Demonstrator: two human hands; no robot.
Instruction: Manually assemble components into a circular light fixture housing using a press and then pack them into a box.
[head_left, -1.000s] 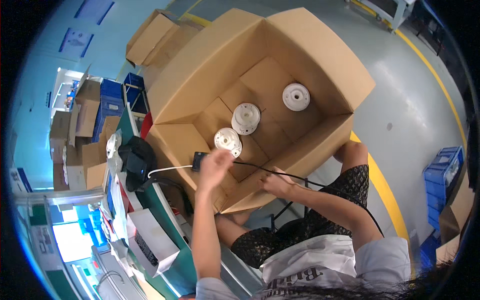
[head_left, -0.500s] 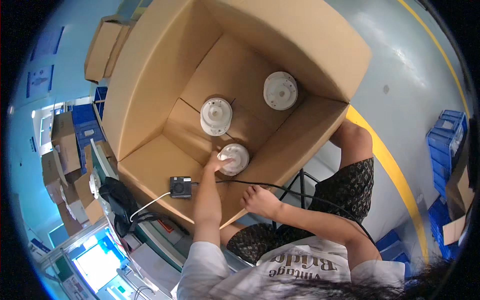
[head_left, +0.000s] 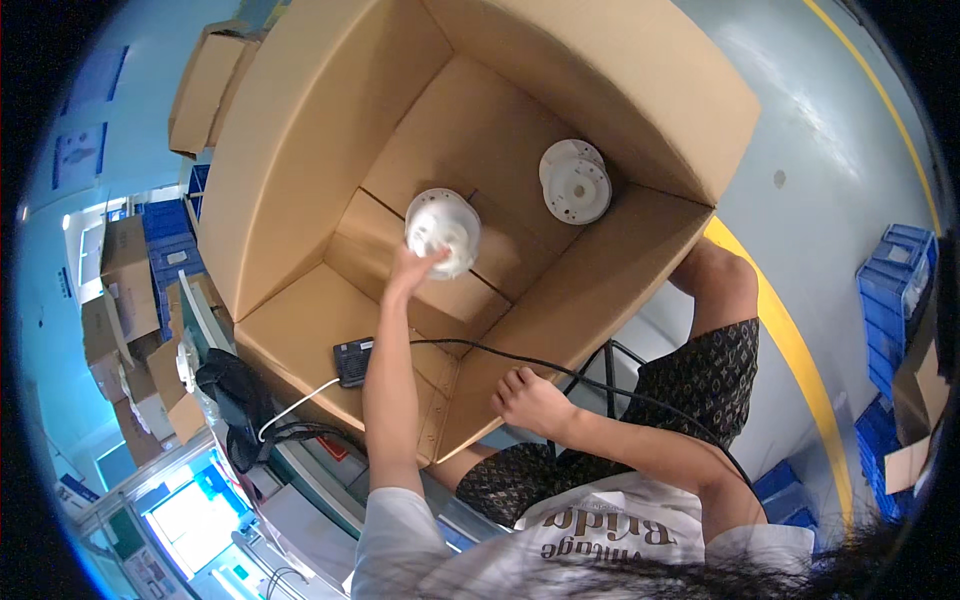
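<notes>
From above, I looked into a large open cardboard box (head_left: 325, 170), with two bare hands at work over it. The left hand (head_left: 418, 265) reached over the box's near left side and gripped a white disc (head_left: 445, 230) above the middle of the box floor; the thumb lay across the disc's upper face, and the rest of the fingers were hidden. The disc was round and offered me no long axis to follow; its flat face pointed up out of the box, its central axis running toward the camera. Motion blur kept its exact tilt from me. Small dark holes showed along its far rim, though I could not tell whether they belonged to it or to a part beneath. Two overlapping white discs (head_left: 578, 185) lay farther right, near the box's far right wall, faces up, the lower one jutting out to the left. The right hand (head_left: 533, 402) was curled at the box's near right rim; I could not tell whether its fingers pinched anything. A small black device (head_left: 353, 362) sat against the box's near left side, with a white cable (head_left: 300, 408) leading left from it. A black cable (head_left: 480, 347) crossed the box's near corner and passed just beyond the right hand.
</notes>
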